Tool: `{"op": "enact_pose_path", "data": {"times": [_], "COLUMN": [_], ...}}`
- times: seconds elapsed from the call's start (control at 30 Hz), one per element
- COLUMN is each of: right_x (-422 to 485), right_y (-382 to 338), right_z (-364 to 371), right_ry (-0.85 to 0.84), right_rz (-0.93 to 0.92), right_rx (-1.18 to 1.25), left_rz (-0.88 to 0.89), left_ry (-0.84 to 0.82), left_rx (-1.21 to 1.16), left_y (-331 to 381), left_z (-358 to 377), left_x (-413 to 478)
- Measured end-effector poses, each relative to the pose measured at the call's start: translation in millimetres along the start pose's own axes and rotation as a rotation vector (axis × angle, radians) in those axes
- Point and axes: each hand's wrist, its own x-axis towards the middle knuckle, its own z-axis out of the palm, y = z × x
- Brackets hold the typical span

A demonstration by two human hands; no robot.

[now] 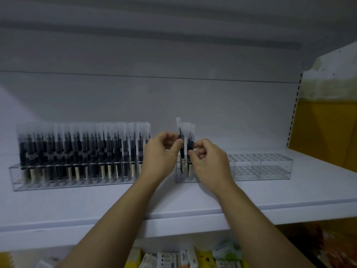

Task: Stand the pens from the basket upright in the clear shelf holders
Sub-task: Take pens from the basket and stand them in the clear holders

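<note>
Centre frame: left hand (162,152) and right hand (211,161) close together, each pinching the pen cluster (185,132), which stands upright at the left end of the right clear holder (260,168). Left holder (17,176) is packed with pens, mid-left, on the white shelf (193,200).

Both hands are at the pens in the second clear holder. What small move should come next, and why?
Probably the left hand should ease its pen further down into the right holder. Its cap stands higher than the neighbouring pens, which the right hand pinches, so it seems not yet seated.
</note>
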Motion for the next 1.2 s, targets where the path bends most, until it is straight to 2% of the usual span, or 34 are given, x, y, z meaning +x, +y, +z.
{"op": "enact_pose_path", "data": {"times": [0.4, 0.6, 1.2], "right_x": [1.5, 1.1, 1.0], "right_y": [0.5, 4.8, 5.7], "right_z": [2.5, 3.8, 2.2], "right_ry": [0.0, 0.0, 0.001], "right_rz": [0.001, -0.005, -0.015], "right_rx": [0.015, 0.026, 0.055], "left_rz": [0.03, 0.094, 0.031], "left_ry": [-0.017, -0.103, -0.008], "left_rx": [0.092, 0.215, 0.203], "left_y": [3.2, -0.2, -2.6], "left_z": [1.9, 2.6, 2.7], "left_x": [7.3, 3.8, -3.4]}}
